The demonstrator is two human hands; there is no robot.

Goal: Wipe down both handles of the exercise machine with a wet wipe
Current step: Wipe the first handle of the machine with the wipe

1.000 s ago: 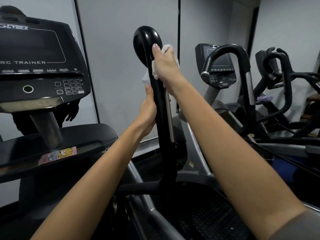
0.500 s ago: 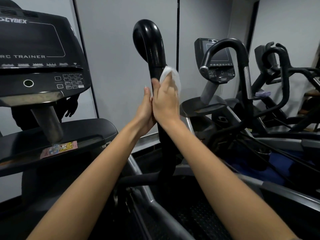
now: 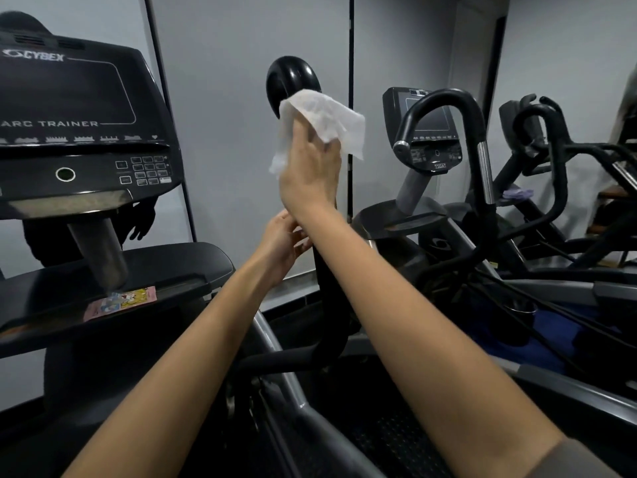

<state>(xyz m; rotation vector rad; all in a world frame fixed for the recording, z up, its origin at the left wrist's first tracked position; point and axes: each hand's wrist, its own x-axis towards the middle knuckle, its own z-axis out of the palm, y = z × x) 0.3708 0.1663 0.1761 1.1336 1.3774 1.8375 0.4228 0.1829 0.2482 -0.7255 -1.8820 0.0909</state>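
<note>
Right hand (image 3: 310, 170) grips the wet wipe (image 3: 322, 120) against the black handle (image 3: 293, 81) top; left hand (image 3: 281, 241) curls around the handle shaft lower down.

Grey wall panels (image 3: 241, 139), neighbouring machines (image 3: 448, 160)

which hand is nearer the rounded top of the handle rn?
Right. The right hand holds the wet wipe against the handle just under its rounded top. The left hand sits lower, beside the shaft below the right wrist.
</note>
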